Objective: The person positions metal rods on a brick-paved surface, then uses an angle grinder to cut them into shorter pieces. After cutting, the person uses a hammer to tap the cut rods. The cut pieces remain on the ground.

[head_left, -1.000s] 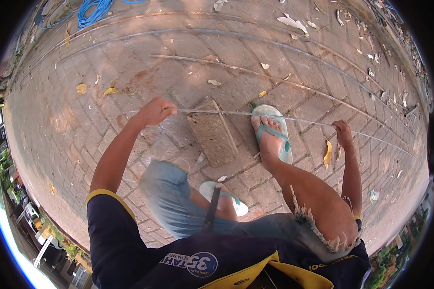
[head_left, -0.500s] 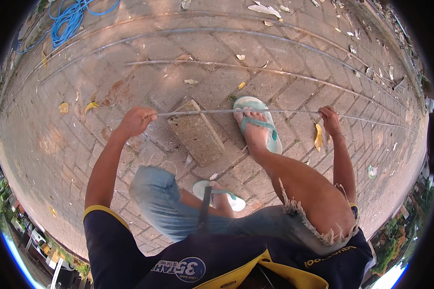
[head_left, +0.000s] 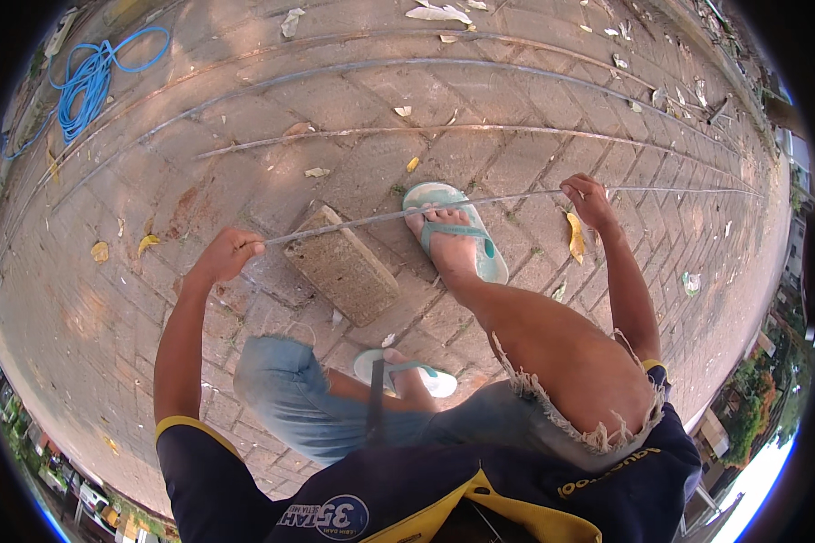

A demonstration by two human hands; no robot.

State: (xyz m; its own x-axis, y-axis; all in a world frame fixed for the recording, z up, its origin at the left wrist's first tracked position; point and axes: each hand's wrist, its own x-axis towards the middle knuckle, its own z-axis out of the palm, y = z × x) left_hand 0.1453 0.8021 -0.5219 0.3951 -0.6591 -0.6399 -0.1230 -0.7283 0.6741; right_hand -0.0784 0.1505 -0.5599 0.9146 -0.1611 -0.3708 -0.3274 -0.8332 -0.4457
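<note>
A long, thin grey metal rod (head_left: pixel 371 219) runs between my hands and on past the right one. My left hand (head_left: pixel 229 254) is closed round its left end. Farther along, my right hand (head_left: pixel 590 200) grips it with bent fingers. The rod crosses above the far end of a rough, rectangular block (head_left: pixel 346 274) and over my sandaled foot (head_left: pixel 453 237); whether it touches either, I cannot tell. That sandal (head_left: pixel 491 262) is pale green and stands just right of the block.
Several long rods, one of them a nearby rusty rod (head_left: pixel 426 129), lie across the brick paving (head_left: pixel 72 299) ahead. A coiled blue hose (head_left: pixel 85 95) is at the far left. Dry leaves are scattered about, including a yellow leaf (head_left: pixel 576 238) below my right hand.
The view has turned slightly, so the ground and the rod appear more tilted. Both hands keep their grip, at nearly the same places over the paving.
</note>
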